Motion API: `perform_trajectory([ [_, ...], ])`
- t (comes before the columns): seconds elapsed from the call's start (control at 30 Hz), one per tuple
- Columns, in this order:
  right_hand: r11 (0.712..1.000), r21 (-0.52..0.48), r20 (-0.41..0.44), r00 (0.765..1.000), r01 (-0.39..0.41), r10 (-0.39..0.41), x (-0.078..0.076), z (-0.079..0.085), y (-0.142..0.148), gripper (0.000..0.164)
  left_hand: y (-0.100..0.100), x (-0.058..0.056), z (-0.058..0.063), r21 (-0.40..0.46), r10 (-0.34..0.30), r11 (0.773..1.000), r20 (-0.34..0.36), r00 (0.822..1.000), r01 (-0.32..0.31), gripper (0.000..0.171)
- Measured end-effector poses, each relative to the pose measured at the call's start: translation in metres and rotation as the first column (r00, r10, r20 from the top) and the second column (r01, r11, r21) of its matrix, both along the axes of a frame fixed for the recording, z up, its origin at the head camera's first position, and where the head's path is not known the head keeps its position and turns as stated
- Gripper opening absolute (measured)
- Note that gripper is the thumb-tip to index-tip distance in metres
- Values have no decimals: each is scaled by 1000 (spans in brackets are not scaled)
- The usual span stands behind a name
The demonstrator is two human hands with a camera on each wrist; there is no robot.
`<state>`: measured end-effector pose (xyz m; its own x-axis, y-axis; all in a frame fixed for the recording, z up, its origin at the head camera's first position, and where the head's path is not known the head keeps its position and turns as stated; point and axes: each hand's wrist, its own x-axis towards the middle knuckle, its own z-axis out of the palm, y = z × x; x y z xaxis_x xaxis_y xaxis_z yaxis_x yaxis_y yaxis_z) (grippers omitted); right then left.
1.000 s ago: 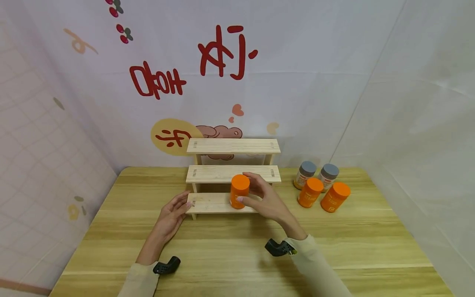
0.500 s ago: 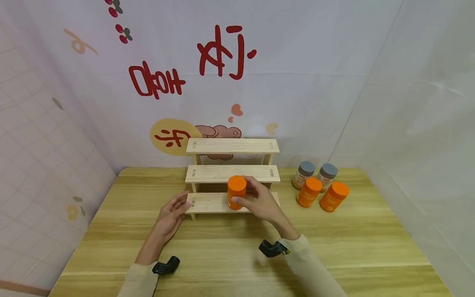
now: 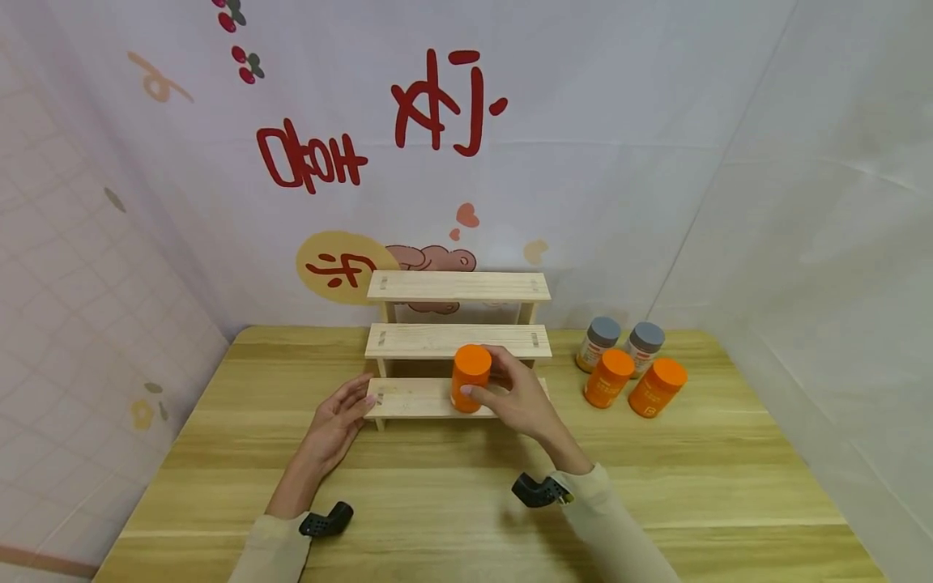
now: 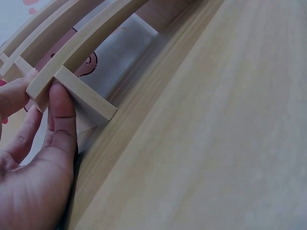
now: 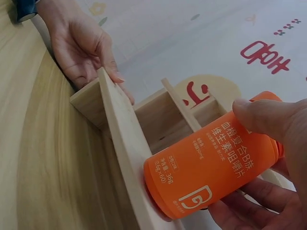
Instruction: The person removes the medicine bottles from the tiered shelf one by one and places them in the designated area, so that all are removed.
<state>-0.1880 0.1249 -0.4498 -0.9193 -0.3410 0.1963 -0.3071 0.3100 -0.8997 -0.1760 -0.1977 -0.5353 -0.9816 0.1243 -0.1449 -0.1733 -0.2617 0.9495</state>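
Note:
An orange pill bottle [image 3: 470,380] stands upright toward the right of the lowest step of a three-tier wooden display rack [image 3: 408,398]. My right hand [image 3: 519,398] grips the bottle from the right, its thumb on the front. In the right wrist view, the thumb crosses the orange bottle [image 5: 206,163] near its cap, fingers are curled behind, and its base meets the board. At the rack's left end, my left hand [image 3: 338,425] pinches the corner of the lowest board. The left wrist view shows the left hand [image 4: 43,177] with fingers above and below that board [image 4: 72,48].
Right of the rack, two grey-capped bottles [image 3: 599,344] stand behind two orange bottles [image 3: 609,379] on the wooden table [image 3: 437,502]. A printed white cloth [image 3: 619,162] hangs close behind the rack.
My right hand has shifted the orange bottle slightly left along the lowest step, then slightly back to the right. My left hand keeps its place on the rack.

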Motion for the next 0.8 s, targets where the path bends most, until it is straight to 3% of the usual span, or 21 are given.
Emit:
perform_trajectory([
  [0.8, 997, -29, -133, 988, 71, -74, 18, 36, 61, 59, 1, 1, 2, -12, -6, 1000, 1, 1000, 6, 66],
])
